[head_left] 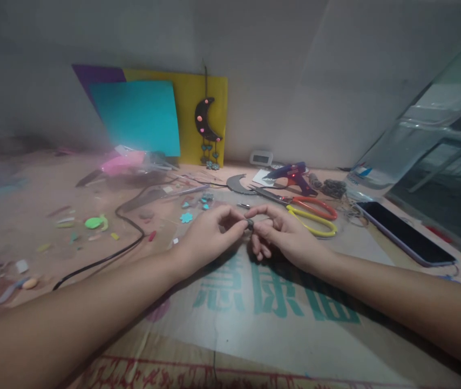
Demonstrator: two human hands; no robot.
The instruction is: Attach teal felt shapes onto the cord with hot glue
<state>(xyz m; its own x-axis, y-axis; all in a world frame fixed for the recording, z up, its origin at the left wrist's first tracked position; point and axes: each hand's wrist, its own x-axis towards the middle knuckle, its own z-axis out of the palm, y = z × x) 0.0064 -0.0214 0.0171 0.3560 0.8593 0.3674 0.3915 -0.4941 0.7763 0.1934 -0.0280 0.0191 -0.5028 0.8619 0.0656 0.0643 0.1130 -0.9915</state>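
My left hand [216,235] and my right hand [281,233] meet above the sheet in the middle of the table. Between their fingertips is a small dark grey-green piece [249,223], too small to name. The left thumb and forefinger pinch it; the right fingers close on its other side. Just beyond the hands lie scissors [315,221] with red and yellow handles and a dark crescent cutout [238,184]. Left of my left hand are a turquoise flower cutout [186,217] and small turquoise pieces [205,204].
A glue gun [295,174] with a lit red light lies at the back near grey yarn [333,188]. A phone [406,232] is at right. A black cable [104,260] crosses scattered scraps at left. A decorated crescent hanging [202,119] stands against yellow card [165,81].
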